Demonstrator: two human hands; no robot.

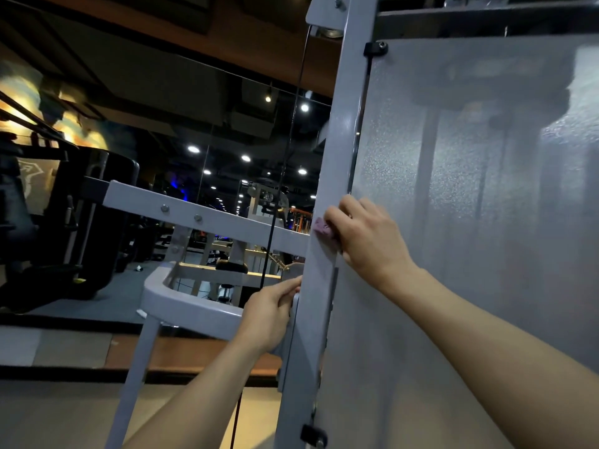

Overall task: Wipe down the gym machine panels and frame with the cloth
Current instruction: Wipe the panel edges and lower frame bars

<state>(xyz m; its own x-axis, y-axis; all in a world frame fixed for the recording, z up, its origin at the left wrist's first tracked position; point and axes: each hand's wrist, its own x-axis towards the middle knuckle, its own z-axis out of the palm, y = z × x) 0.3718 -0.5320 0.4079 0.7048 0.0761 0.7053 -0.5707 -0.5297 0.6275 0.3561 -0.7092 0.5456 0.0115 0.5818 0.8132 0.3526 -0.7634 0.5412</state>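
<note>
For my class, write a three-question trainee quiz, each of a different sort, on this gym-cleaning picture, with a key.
1. True or false: the right hand presses the pink cloth against the grey upright post.
2. Multiple choice: the left hand grips A) the black cable, B) the post's edge where the curved bar joins it, C) the frosted panel.
3. Fill in: the black clip holds the panel's top ____ corner.

Key: 1 true; 2 B; 3 left.
</note>
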